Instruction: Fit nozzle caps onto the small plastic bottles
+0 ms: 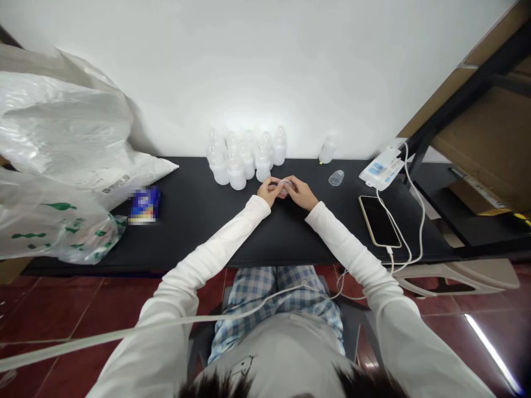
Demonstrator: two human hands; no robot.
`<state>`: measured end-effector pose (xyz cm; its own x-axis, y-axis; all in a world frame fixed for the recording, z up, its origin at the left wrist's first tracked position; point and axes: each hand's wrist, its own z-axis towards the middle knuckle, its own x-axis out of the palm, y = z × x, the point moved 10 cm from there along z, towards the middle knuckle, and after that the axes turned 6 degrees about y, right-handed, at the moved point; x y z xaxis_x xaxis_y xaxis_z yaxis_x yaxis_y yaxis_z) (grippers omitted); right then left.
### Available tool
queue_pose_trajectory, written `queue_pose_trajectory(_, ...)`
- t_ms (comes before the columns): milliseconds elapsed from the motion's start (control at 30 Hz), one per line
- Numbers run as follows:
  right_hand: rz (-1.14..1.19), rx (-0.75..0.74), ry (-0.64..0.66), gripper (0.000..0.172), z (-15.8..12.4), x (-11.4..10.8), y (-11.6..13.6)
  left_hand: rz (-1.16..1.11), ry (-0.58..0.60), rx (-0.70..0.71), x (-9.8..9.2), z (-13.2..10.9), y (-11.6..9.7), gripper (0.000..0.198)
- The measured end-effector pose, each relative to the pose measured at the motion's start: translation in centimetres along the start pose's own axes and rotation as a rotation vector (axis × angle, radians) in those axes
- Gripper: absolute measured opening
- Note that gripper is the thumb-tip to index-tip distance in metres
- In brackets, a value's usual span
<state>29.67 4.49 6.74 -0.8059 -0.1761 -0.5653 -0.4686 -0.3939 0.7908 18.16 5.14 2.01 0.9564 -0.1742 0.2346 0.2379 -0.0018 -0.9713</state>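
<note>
In the head view, my left hand [269, 190] and my right hand [302, 193] meet over the black table. Between their closed fingertips is a small, round, pale plastic piece [285, 183], perhaps a bottle collar; the fingers hide part of it. Just beyond my left hand stands a cluster of several white baby bottles [237, 174] with clear domed caps. A separate white bottle [327, 150] stands near the wall, beyond my right hand. To the right of that hand, a clear domed cap [336, 177] lies on the tabletop.
A phone [378, 220] lies at the right, its cable trailing off the table edge beside a white power strip [382, 167]. Large plastic bags [62, 127] and a blue packet [145, 204] occupy the left. Another cable crosses above my lap.
</note>
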Motion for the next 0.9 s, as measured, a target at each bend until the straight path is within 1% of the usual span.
queue_pose_trajectory(100, 0.053, -0.019, -0.035, 0.035, 0.0, -0.2, 0.1, -0.011, 0.012, 0.021, 0.0, -0.1, -0.4, 0.043)
queue_pose_trajectory(233, 0.064, -0.027, -0.083, 0.037, -0.1, 0.0, 0.2, 0.08, -0.016, 0.07, -0.3, -0.3, -0.8, 0.041)
queue_pose_trajectory(367, 0.183, 0.001, -0.115, 0.039, 0.1, 0.5, -0.7, 0.13, -0.038, 0.079, -0.5, -0.2, -0.7, 0.037)
queue_pose_trajectory(467, 0.227, 0.017, -0.126, 0.042, 0.1, 0.4, -1.3, 0.135, -0.052, 0.067, -0.6, -0.1, -0.6, 0.034)
queue_pose_trajectory(633, 0.264, 0.047, -0.12, 0.044, -0.2, 0.0, -1.7, 0.065, -0.021, 0.028, -0.3, 0.1, 0.0, 0.034)
queue_pose_trajectory(800, 0.329, 0.031, -0.118, 0.046, -0.2, 0.2, -1.7, 0.017, -0.084, -0.034, -1.0, 0.4, 1.1, 0.035)
queue_pose_trajectory(900, 0.354, 0.051, -0.135, 0.047, -0.1, 0.5, -2.3, 0.002, -0.077, -0.062, -1.1, 0.6, 1.6, 0.031)
